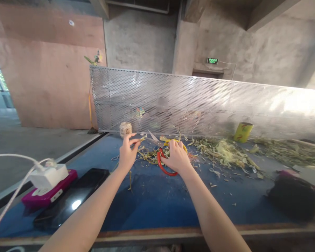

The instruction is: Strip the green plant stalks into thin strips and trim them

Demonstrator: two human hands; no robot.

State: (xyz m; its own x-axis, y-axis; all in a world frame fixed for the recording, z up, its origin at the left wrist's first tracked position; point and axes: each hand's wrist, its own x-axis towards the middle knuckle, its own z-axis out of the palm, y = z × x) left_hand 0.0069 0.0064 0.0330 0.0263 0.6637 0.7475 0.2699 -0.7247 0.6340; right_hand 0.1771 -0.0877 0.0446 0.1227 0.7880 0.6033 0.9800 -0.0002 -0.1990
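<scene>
My right hand (176, 155) is closed around a pair of scissors (165, 161) with one red and one yellow handle loop; the metal blades point left and stand apart. My left hand (127, 151) pinches a thin yellowish plant strip (140, 140) between thumb and fingers, holding its end right at the blades. Both hands hover over a blue table top (152, 196), just in front of a heap of cut green and yellow leaf scraps (220, 150).
A perforated metal screen (199, 105) stands along the table's far edge. A small pale roll (125, 128) and a yellow-green cup (243, 132) sit before it. At the left lie a black phone (73, 199) and a white charger on a magenta box (48, 185). A dark bag (294, 199) lies right.
</scene>
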